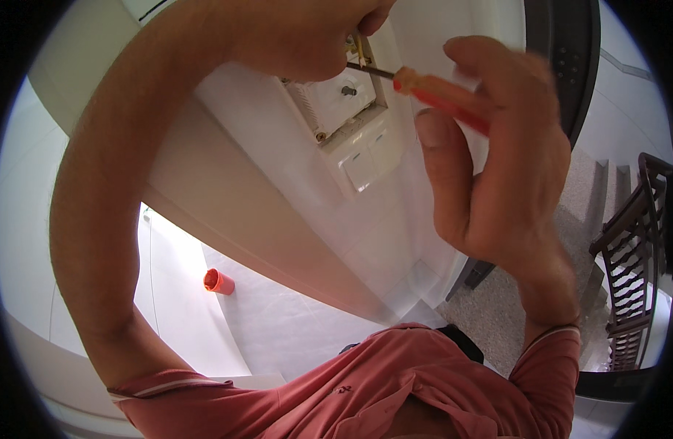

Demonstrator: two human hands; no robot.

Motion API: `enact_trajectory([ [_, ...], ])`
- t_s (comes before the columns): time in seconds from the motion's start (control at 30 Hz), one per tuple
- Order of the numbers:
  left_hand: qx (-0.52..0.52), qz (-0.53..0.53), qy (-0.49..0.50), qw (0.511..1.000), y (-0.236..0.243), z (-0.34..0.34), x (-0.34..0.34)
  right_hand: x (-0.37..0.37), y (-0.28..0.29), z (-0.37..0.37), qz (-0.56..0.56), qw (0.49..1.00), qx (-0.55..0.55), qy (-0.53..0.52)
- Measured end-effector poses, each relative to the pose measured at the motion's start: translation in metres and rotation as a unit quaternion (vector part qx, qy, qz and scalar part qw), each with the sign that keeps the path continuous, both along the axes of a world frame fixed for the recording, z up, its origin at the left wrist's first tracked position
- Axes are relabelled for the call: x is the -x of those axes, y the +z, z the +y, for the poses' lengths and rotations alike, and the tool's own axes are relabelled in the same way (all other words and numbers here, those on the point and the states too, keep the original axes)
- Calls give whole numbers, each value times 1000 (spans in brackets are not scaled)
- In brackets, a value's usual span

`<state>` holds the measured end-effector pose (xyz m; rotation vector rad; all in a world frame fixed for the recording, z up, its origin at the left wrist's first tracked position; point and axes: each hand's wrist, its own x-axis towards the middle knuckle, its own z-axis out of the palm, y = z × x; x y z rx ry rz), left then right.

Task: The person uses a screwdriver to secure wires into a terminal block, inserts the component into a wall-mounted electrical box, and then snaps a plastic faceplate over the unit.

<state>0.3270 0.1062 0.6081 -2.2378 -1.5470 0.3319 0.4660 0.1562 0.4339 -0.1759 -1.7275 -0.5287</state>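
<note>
A screwdriver (437, 91) with a red and clear handle is in my right hand (508, 139). Its handle end rests against the palm, while the thumb and forefinger stand away from the handle. The dark shaft points left, its tip hidden behind my left hand (307, 40). That hand is curled at the uncovered wall switch (343, 99), with its fingers partly cut off by the top edge. Whatever those fingers pinch is hidden. A brass screw and a grey post show on the switch's white body, and a yellowish wire or strip shows beside my left fingers.
Below the uncovered switch sits a white switch plate (369, 157) on the wall. A dark door frame (570, 66) rises at right, beyond it stairs with a dark railing (629, 256). On the pale floor at lower left stands a red bin (219, 282).
</note>
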Motion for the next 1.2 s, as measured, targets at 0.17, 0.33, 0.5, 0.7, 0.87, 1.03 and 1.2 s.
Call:
enact_trajectory([
  [0.17, 19, -16, 81, 996, 2, 1, -4, 7, -4, -2, 19, 998, -18, 50],
  [0.33, 0, -7, -56, 998, -4, -8, 14, -3, -2, -5, 44, 968, 243, -33],
  [0.5, -4, -16, 20, 1000, 1, -7, -7, 4, 6, 26, 21, 986, -165, 1],
  [0.7, 3, -1, 30, 1000, -3, -10, 5, 4, -3, -21, 50, 980, 194, 12],
  [0.87, -17, 18, -72, 997, -1, -11, 9, 8, 15, 4, 15, 996, -83, 11],
  [1.03, 18, -20, 64, 998, 3, -1, 0, 7, 4, -9, 2, 1000, -30, -4],
  [1.2, 17, -13, 60, 998, 4, -3, 0, 7, 15, -16, 21, 998, 45, -26],
])
